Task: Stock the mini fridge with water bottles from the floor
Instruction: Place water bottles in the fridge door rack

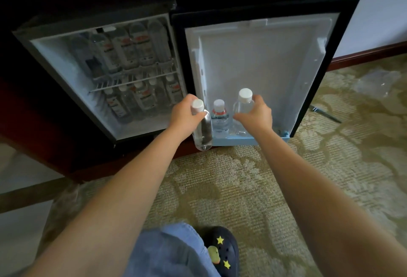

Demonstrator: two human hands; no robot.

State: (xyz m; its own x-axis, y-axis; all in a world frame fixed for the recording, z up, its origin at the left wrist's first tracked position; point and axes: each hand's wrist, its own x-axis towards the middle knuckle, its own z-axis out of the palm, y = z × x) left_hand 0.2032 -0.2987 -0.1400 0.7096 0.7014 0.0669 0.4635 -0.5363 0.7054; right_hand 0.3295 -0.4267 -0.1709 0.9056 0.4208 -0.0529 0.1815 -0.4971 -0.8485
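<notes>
Left hand (pixel 184 115): fingers curled round the shoulder of a clear water bottle (pixel 204 131), just under its white cap. The body hangs below the fingers, before the left end of the door shelf (pixel 244 140), not yet inside. Right hand (pixel 256 118): fingers wrapped on a second bottle (pixel 241 108), base down in the shelf. Full, so likely weighty; smooth thin plastic, probably slippery, best held high near the neck. Between the hands, a labelled bottle (pixel 219 118). Beyond, the mini fridge (pixel 66 60), racks stocked.
</notes>
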